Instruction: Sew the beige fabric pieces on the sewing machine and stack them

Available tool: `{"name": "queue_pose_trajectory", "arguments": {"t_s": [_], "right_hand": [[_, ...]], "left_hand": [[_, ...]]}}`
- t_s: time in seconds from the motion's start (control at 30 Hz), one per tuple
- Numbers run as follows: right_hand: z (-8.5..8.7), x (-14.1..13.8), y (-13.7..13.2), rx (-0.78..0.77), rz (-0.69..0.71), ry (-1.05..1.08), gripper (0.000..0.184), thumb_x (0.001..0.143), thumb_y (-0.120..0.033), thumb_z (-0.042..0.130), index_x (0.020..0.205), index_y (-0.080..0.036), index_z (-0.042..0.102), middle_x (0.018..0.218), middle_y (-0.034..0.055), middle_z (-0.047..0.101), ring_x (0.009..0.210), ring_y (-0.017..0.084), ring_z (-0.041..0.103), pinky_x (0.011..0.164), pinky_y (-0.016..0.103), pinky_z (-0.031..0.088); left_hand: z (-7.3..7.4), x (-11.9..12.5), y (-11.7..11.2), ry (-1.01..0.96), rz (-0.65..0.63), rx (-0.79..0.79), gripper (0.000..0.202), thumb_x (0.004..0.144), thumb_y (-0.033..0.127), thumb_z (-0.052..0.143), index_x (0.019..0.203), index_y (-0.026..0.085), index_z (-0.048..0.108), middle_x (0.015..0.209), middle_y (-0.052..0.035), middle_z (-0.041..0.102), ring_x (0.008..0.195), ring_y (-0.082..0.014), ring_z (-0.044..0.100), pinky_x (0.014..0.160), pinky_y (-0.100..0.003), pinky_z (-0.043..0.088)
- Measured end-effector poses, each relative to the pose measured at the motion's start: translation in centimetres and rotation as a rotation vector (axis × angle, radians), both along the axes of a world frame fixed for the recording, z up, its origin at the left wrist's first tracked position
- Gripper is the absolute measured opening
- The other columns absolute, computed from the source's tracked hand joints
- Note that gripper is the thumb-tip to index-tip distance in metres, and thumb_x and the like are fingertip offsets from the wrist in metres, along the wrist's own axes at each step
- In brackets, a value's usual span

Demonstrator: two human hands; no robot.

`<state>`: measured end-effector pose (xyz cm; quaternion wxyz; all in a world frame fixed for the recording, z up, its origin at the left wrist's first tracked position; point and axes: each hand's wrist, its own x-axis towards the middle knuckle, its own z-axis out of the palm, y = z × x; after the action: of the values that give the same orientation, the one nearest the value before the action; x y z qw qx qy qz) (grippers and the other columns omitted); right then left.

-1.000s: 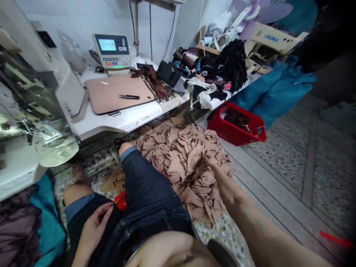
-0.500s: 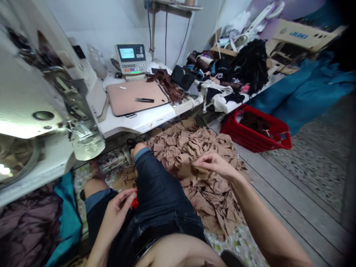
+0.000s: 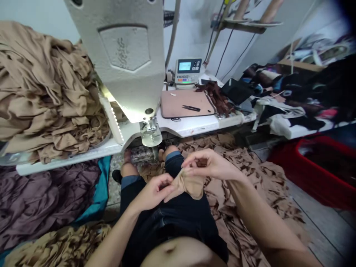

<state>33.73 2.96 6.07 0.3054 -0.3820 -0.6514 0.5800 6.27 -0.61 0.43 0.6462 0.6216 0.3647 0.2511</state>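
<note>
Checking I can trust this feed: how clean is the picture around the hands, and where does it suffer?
Head view: the left hand, right hand and tan fabric look fairly sharp; the LED strip under the sewing machine glares; the wide lens bends edges; the top right corner goes dark.

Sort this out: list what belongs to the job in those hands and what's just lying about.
Job in hand:
left hand
right hand
tan fabric piece

Lying about:
tan fabric heap
snips
red basket
</note>
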Motion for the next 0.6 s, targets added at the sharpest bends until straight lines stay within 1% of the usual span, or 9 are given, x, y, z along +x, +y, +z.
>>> {"name": "queue_pose_trajectory", "arguments": {"t_s": [0.1,0.2,0.3,0.37,0.4,0.43,0.47,0.53,0.6], "right_hand": [[-1.1,-1.2,2.0,0.047,-0.085,-0.005,0.034,0.085,-0.043,0.089,0.108,-0.018,0.083,0.097,0.0072,0.08,0.085,0.02,0.07,0.075,0.029,0.055],[-2.2,-3.3,3.1,0.043,-0.134,-0.005,0.035,0.086,-0.045,0.087,0.106,-0.017,0.083,0.1,0.0088,0.081,0.089,0.022,0.072,0.081,0.034,0.057],[-3.1,-5.5,2.8,0.133,-0.293,-0.024,0.03,0.089,-0.045,0.083,0.1,-0.018,0.082,0.104,0.0102,0.081,0.094,0.025,0.073,0.082,0.035,0.056],[-3.9,-6.5,2.1,0.188,-0.41,0.009,0.029,0.091,-0.047,0.08,0.089,-0.018,0.08,0.098,0.0096,0.079,0.091,0.024,0.072,0.079,0.034,0.056],[-4.4,-6.7,1.7,0.177,-0.416,0.033,0.034,0.092,-0.05,0.079,0.082,-0.018,0.077,0.091,0.0088,0.078,0.086,0.023,0.071,0.077,0.033,0.055],[-5.1,-6.8,1.2,0.137,-0.36,0.046,0.038,0.093,-0.053,0.078,0.078,-0.018,0.076,0.086,0.0077,0.077,0.082,0.022,0.07,0.074,0.033,0.054],[-5.9,-6.7,0.7,0.079,-0.247,0.04,0.041,0.091,-0.056,0.079,0.077,-0.017,0.076,0.082,0.0064,0.076,0.078,0.021,0.069,0.072,0.031,0.053],[-7.7,-6.0,-0.3,-0.021,0.073,-0.053,0.044,0.083,-0.06,0.086,0.084,-0.017,0.079,0.081,0.0043,0.076,0.072,0.019,0.067,0.066,0.028,0.05],[-9.4,-5.2,-1.2,-0.007,0.33,-0.221,0.04,0.078,-0.054,0.093,0.087,-0.017,0.082,0.082,0.0025,0.076,0.07,0.017,0.065,0.063,0.026,0.045]], "left_hand": [[-0.3,-1.7,-0.1,-0.096,0.131,-0.101,0.038,0.096,0.053,0.073,0.095,0.016,0.067,0.08,0.0008,0.059,0.071,-0.0123,0.052,0.067,-0.022,0.043],[-0.5,-3.2,-0.1,-0.151,0.317,-0.161,0.041,0.091,0.055,0.079,0.095,0.016,0.069,0.084,-0.0004,0.062,0.075,-0.0126,0.053,0.068,-0.021,0.043],[-1.1,-4.1,-0.3,-0.219,0.492,-0.246,0.041,0.086,0.053,0.085,0.092,0.017,0.069,0.085,-0.0004,0.064,0.075,-0.0122,0.055,0.068,-0.019,0.044],[-1.8,-4.5,-0.5,-0.265,0.597,-0.28,0.04,0.083,0.051,0.088,0.093,0.017,0.07,0.085,-0.0005,0.066,0.075,-0.012,0.057,0.068,-0.019,0.045],[-2.1,-4.7,-0.6,-0.284,0.641,-0.288,0.041,0.081,0.05,0.09,0.093,0.017,0.071,0.086,-0.0008,0.067,0.076,-0.0124,0.059,0.07,-0.019,0.047],[-2.4,-4.9,-0.6,-0.299,0.676,-0.295,0.041,0.08,0.05,0.091,0.093,0.017,0.071,0.086,-0.0009,0.068,0.077,-0.0128,0.06,0.071,-0.019,0.048],[-2.7,-5.0,-0.6,-0.307,0.705,-0.305,0.041,0.078,0.05,0.092,0.093,0.017,0.071,0.086,-0.0008,0.068,0.078,-0.0131,0.061,0.071,-0.019,0.049],[-3.2,-5.4,-0.5,-0.305,0.743,-0.323,0.043,0.075,0.05,0.094,0.093,0.018,0.072,0.084,-0.0006,0.068,0.077,-0.0131,0.061,0.07,-0.019,0.049],[-3.6,-5.9,-0.5,-0.28,0.765,-0.323,0.045,0.072,0.051,0.096,0.091,0.017,0.073,0.084,-0.0006,0.069,0.075,-0.0123,0.06,0.069,-0.018,0.047]]}}
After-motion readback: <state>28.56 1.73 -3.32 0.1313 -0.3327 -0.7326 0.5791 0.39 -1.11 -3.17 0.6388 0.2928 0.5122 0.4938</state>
